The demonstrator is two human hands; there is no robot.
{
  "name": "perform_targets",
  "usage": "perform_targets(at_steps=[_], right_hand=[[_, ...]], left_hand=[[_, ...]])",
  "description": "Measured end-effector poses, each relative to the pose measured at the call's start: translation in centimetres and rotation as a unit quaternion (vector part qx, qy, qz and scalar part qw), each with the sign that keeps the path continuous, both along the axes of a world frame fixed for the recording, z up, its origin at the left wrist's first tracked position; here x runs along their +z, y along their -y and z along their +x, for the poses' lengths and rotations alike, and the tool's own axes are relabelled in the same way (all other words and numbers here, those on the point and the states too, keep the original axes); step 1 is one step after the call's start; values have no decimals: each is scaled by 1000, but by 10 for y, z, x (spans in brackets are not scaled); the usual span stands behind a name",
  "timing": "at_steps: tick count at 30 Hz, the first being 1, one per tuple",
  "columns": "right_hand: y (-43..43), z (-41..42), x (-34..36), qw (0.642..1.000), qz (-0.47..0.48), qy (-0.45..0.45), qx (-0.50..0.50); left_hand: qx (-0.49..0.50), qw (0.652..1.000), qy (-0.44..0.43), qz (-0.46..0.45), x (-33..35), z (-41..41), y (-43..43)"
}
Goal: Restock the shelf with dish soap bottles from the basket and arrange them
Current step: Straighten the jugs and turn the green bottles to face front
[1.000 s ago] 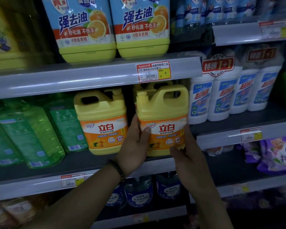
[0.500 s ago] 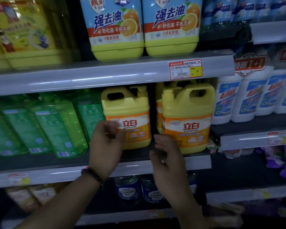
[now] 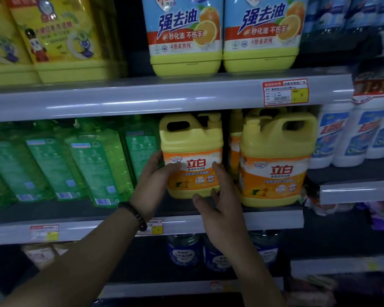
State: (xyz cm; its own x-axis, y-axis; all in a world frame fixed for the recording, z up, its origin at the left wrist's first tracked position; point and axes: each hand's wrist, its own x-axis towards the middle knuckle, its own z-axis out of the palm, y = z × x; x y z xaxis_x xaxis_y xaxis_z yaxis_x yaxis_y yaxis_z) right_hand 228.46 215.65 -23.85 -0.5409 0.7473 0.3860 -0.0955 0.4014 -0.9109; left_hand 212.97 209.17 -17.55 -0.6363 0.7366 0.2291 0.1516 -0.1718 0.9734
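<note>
Two yellow dish soap jugs with orange labels stand on the middle shelf (image 3: pixel 75 211). My left hand (image 3: pixel 152 187) grips the left side of the left yellow jug (image 3: pixel 192 140), thumb on its label. On that jug's lower right corner lies my right hand (image 3: pixel 220 200), fingers spread against the label and base. The right yellow jug (image 3: pixel 277 156) stands at the shelf's front edge, a hand's width to the right, with another jug partly hidden behind it. The basket is out of view.
Green refill pouches (image 3: pixel 84 165) lean in a row left of the jugs. White bottles (image 3: pixel 350 138) stand to the right. Large yellow-based jugs (image 3: pixel 186 41) fill the upper shelf, and blue bottles (image 3: pixel 184 249) sit on the shelf below.
Both hands let go of the right jug, moved left and took hold of the left jug. The camera view shifted left, so the jugs now appear further right.
</note>
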Motion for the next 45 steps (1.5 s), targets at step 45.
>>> perform_targets(at_steps=[45], right_hand=[[33, 22, 29, 947, 134, 215, -196]], left_hand=[[-61, 998, -23, -1, -8, -5, 1]])
